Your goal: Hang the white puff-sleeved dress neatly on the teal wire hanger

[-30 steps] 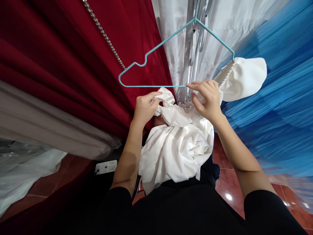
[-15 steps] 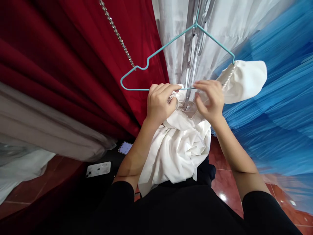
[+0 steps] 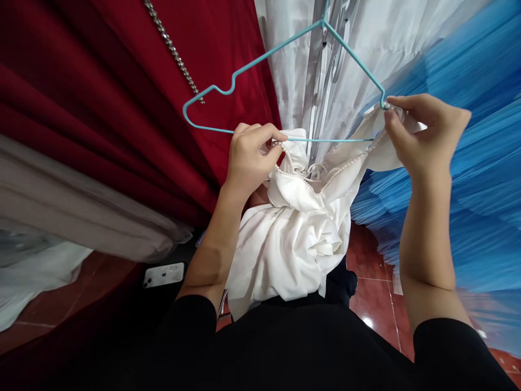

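A white dress (image 3: 293, 255) with a pearl-trimmed neckline hangs bunched in front of my body. My left hand (image 3: 254, 155) is closed at the hanger's bottom bar, thumb and fingers pinching the dress's pearl-edged left side. At the right end of the turquoise hanger (image 3: 279, 48), my right hand (image 3: 431, 133) pinches the dress's other pearl-edged shoulder. That shoulder sits at the hanger's right corner, while the hanger's left end is bare. Thin white cords show inside the neckline. My fingers partly cover the fabric in both grips.
Red drapes (image 3: 122, 81) and a beaded strand (image 3: 175, 51) hang to the left, with greyish sheer fabric (image 3: 81, 201) below. White fabric (image 3: 386, 32) hangs behind the hanger, and blue tulle (image 3: 488, 163) on the right. A phone (image 3: 163, 275) lies on a dark surface at lower left.
My right hand has moved right, from the middle of the bottom bar to the dress's right shoulder, and now pinches it. The hanger has tilted and shifted slightly up and left with my left hand.
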The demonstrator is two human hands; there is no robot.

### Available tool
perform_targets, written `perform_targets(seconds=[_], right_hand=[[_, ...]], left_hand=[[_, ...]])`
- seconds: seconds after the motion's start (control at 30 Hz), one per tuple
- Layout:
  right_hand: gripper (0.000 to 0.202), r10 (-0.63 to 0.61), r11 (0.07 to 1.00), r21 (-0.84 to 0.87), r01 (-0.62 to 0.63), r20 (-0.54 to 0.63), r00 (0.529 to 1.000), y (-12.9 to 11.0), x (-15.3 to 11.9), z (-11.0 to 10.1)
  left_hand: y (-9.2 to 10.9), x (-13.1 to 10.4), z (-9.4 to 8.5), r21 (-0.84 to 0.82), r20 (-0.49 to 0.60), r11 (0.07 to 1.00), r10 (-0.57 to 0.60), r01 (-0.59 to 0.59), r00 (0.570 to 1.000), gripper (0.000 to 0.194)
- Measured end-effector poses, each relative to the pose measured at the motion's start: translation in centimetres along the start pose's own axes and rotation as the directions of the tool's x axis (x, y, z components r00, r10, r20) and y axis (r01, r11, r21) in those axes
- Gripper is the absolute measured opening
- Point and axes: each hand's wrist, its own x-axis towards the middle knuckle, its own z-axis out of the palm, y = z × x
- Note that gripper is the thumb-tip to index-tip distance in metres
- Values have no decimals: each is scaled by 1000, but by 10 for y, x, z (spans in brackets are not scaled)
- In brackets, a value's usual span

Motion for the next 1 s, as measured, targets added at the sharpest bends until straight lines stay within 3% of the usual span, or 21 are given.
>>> perform_targets(seconds=[0.13,0.23,0.33,0.43,0.5,0.57,0.63,0.67,0.73,0.8,0.87,1.0], right_hand=[[14,74,997,-9,-74,-19,997,-5,14,-15],[15,229,966,-97,-238,-97,969,8,16,-15],[14,347,910,-204,-361,-104,932,25,1,-17],[10,430,857,-305,-416,-23,903,32,-26,-21],[11,474,835,-372,-405,115,873,30,-46,-23],[15,413,885,-363,-291,327,850,21,-61,-22],[15,196,971,-216,-100,492,848,9,-68,-17],[14,58,993,-114,0,511,858,2,-68,-14],[12,-160,986,33,162,427,890,-12,-62,-2],[12,-261,965,81,248,309,915,-22,-52,12],[13,-284,959,102,266,258,924,-29,-44,28],[15,-194,975,143,171,166,967,-28,-45,52]], left_hand=[[-2,4,-4,-64,15,998,22,-21,1000,21],[-2,4,-5,-75,8,996,54,-53,999,22],[-1,2,-4,-49,9,996,71,-71,997,24],[0,1,0,-72,-1,996,58,-58,998,24],[1,1,4,-106,-10,993,50,-50,999,24],[1,2,8,-129,-26,990,49,-52,998,23],[2,2,12,-149,-39,987,53,-58,998,24],[2,2,14,-160,-42,985,54,-60,998,24],[3,2,15,-175,-40,983,57,-63,998,24],[4,1,14,-169,-36,984,56,-61,998,23],[5,2,12,-141,-32,988,53,-57,998,22],[4,-3,10,-81,-37,991,100,-103,994,24]])
